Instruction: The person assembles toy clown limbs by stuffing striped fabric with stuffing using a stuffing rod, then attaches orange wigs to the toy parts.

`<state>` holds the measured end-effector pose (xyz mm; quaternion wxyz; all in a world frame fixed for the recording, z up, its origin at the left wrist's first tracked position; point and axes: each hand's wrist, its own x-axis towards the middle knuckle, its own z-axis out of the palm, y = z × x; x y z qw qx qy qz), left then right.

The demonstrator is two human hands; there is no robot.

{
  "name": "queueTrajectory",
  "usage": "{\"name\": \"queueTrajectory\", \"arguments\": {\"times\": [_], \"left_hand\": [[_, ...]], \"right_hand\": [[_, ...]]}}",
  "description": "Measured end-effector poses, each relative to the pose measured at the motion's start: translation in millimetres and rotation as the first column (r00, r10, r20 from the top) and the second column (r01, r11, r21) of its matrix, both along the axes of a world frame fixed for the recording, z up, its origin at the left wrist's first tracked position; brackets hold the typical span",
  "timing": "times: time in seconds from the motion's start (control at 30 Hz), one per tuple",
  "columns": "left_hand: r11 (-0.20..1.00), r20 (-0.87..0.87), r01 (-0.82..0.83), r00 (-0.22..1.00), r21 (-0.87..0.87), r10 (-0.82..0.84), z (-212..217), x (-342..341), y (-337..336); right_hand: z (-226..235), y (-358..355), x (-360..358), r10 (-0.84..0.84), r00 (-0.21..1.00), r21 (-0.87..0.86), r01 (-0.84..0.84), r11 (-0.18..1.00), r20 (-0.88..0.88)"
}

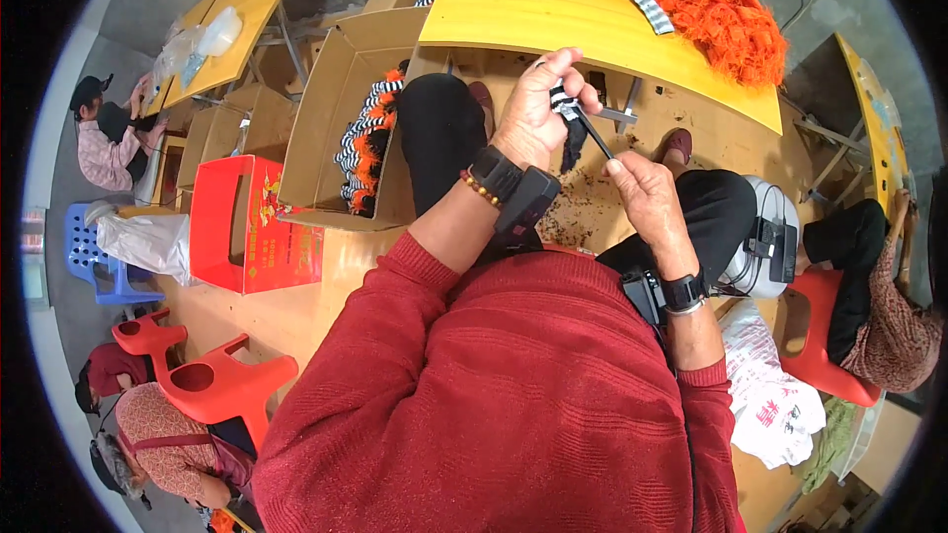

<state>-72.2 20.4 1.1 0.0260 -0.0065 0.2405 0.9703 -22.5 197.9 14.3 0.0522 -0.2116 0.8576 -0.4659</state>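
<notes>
Left grip [538, 111] pinches black-and-white striped cloth [564, 104], right grip [647, 195] a thin black rod [595, 136]: seemingly mid-work, striped-orange bundles [371, 143] boxed, shaggy orange heap [721, 22] on yellow bench [553, 2] likely pending.

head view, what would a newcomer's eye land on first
The shaggy orange pile toward the right end of the yellow table stands out first. Next comes the red box at left, near a carton of striped and orange pieces. In the middle, the left hand holds striped fabric, the right hand a thin dark piece.
</notes>
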Motion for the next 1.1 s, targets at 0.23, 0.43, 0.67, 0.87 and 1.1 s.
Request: {"name": "queueTrajectory", "arguments": {"times": [0.23,0.43,0.67,0.87,1.1], "left_hand": [[0.998,-0.002,-0.051,0.999,-0.04,0.051,15,1,-18],[0.973,-0.113,0.059,0.99,-0.224,-0.086,15,6,-14],[0.992,-0.094,0.035,0.994,-0.123,-0.046,10,6,3],[0.994,-0.064,-0.088,0.994,-0.071,0.083,7,5,12],[0.999,-0.009,-0.022,1.0,-0.039,0.022,-1,13,20]], "right_hand": [[22,22,11,0.049,0.998,0.064,-0.046,0.997,-0.046],[27,25,14,0.079,0.996,0.21,-0.069,0.975,-0.04],[16,21,8,0.074,0.997,0.101,-0.073,0.992,0.002],[-8,4,6,0.05,0.998,-0.052,-0.048,0.997,0.044],[-9,-11,-2,0.039,0.991,-0.136,-0.022,0.99,0.126]]}}
